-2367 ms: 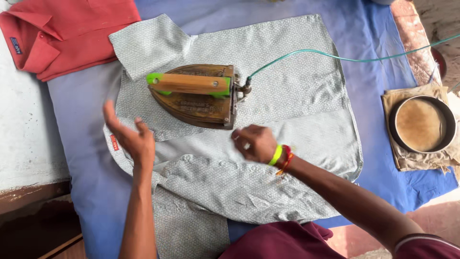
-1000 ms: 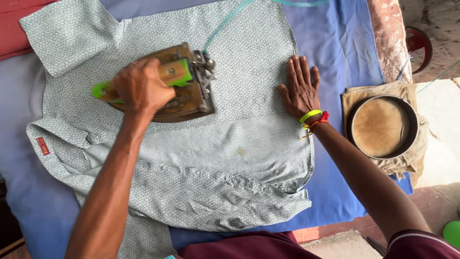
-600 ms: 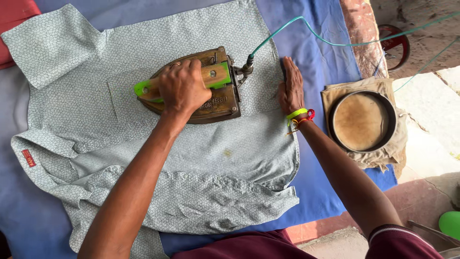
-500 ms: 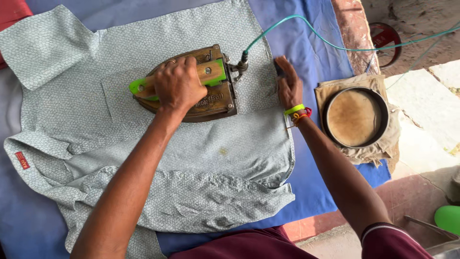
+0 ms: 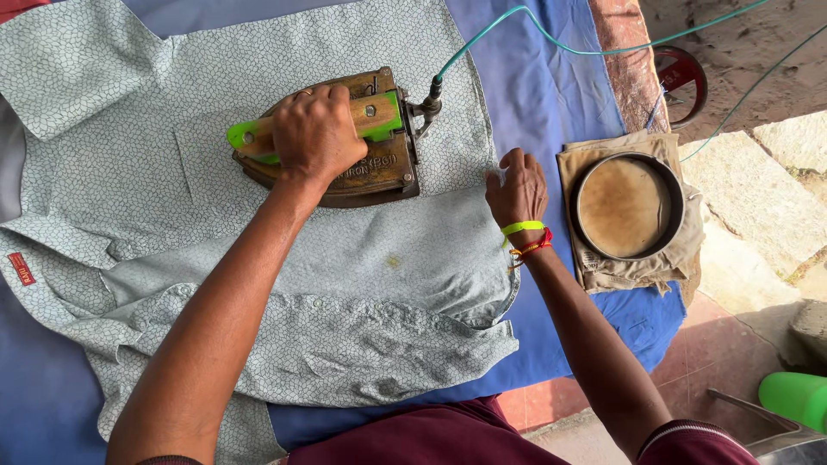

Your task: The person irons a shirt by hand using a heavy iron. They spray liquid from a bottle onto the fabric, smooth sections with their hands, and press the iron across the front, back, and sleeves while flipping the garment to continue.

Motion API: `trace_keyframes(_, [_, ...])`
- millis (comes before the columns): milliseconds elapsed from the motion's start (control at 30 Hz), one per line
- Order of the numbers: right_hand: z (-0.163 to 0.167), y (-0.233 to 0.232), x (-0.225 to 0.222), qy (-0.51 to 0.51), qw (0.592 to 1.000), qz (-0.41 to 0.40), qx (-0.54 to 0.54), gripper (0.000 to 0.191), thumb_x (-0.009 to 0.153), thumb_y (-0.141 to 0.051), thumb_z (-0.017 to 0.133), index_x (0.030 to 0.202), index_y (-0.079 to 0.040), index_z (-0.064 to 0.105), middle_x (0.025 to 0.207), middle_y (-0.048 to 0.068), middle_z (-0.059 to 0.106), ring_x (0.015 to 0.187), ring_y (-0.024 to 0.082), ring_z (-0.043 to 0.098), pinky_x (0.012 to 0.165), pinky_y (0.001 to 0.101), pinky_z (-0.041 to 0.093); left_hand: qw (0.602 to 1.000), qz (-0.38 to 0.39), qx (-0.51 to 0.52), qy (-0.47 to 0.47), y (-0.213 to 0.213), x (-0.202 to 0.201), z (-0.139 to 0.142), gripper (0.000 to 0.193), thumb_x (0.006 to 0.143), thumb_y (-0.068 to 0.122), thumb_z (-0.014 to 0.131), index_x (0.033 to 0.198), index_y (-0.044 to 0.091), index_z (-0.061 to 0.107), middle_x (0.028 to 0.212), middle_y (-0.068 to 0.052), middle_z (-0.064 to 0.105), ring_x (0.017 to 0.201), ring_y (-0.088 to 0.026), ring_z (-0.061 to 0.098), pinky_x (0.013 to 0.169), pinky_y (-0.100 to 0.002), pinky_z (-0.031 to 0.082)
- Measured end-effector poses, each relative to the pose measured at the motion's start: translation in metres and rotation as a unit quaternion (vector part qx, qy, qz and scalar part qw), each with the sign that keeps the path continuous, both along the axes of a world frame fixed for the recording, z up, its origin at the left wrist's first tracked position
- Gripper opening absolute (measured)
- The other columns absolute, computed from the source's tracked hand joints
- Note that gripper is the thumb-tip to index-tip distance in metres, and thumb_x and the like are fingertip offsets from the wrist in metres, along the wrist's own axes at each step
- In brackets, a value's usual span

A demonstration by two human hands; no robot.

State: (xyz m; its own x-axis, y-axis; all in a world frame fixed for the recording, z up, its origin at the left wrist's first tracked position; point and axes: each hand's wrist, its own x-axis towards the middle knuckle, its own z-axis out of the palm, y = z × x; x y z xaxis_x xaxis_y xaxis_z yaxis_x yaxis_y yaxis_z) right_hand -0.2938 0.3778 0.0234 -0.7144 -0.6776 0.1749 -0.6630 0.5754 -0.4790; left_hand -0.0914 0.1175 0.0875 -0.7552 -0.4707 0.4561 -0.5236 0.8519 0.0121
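Observation:
A pale patterned shirt (image 5: 345, 258) lies spread flat on a blue-covered board (image 5: 551, 112). On its upper part rests a heavy brass iron (image 5: 379, 168) with a wood and green handle. My left hand (image 5: 317, 133) is closed around that handle. A teal hose (image 5: 517, 21) leaves the iron's right end. My right hand (image 5: 515, 188), with green and red bands at the wrist, has its fingers curled on the shirt's right edge, just to the right of the iron.
A round metal dish (image 5: 581, 207) sits on a folded tan cloth (image 5: 637, 274) at the board's right end. Beyond it is bare ground with a red round object (image 5: 682, 77). A green container (image 5: 797, 398) stands at the lower right. The shirt's red label (image 5: 21, 267) is at far left.
My left hand took hold of the iron and slid it rightward over the shirt. My right hand went from lying flat on the cloth to gripping the shirt's right edge.

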Motion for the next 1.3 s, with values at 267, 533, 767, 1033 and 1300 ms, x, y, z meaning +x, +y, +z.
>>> trace_keyframes(267, [-0.011, -0.023, -0.010, -0.058, 0.995, -0.033, 0.072, 0.023, 0.088, -0.027, 0.074, 0.086, -0.008, 0.062, 0.077, 0.016, 0.068, 0.070, 0.037, 0.065, 0.065, 0.0483, 0.049, 1.000, 0.002, 0.013, -0.008, 0.000, -0.002, 0.000, 0.019, 0.065, 0.010, 0.072, 0.084, 0.004, 0.072, 0.075, -0.014, 0.074, 0.064, -0.024, 0.072, 0.067, -0.042, 0.058])
trace_keyframes(533, [-0.005, -0.031, -0.018, -0.153, 0.986, -0.062, 0.004, 0.022, 0.078, -0.019, 0.069, 0.096, -0.006, 0.065, 0.072, 0.012, 0.069, 0.066, 0.033, 0.068, 0.062, 0.0448, 0.050, 1.000, -0.002, 0.023, -0.015, 0.000, -0.001, -0.001, 0.021, 0.066, 0.010, 0.073, 0.085, 0.003, 0.072, 0.074, -0.014, 0.074, 0.059, -0.022, 0.071, 0.067, -0.042, 0.058])
trace_keyframes(767, [-0.016, -0.034, -0.024, -0.107, 0.993, -0.053, -0.022, 0.022, 0.092, -0.029, 0.071, 0.087, -0.007, 0.071, 0.076, 0.012, 0.071, 0.069, 0.030, 0.069, 0.065, 0.0412, 0.050, 0.999, -0.003, 0.032, -0.007, 0.003, 0.000, 0.004, 0.020, 0.064, 0.010, 0.074, 0.083, 0.004, 0.071, 0.075, -0.014, 0.074, 0.062, -0.024, 0.071, 0.066, -0.042, 0.057])
trace_keyframes(1033, [-0.031, -0.022, -0.015, 0.007, 0.996, -0.040, -0.074, 0.018, 0.097, -0.024, 0.072, 0.090, -0.008, 0.066, 0.082, 0.012, 0.070, 0.075, 0.033, 0.068, 0.064, 0.0447, 0.049, 0.999, 0.011, 0.035, -0.028, 0.007, -0.001, 0.003, 0.021, 0.064, 0.012, 0.078, 0.081, 0.004, 0.070, 0.073, -0.014, 0.073, 0.060, -0.025, 0.070, 0.067, -0.043, 0.056])
trace_keyframes(1300, [-0.032, -0.021, -0.008, -0.009, 0.997, -0.043, -0.064, 0.017, 0.100, -0.022, 0.069, 0.094, -0.008, 0.061, 0.086, 0.011, 0.071, 0.072, 0.032, 0.068, 0.065, 0.0454, 0.049, 0.991, 0.122, 0.044, -0.031, 0.012, -0.033, 0.000, 0.035, 0.058, 0.016, 0.082, 0.089, 0.003, 0.073, 0.078, -0.017, 0.075, 0.066, -0.027, 0.073, 0.070, -0.048, 0.057])
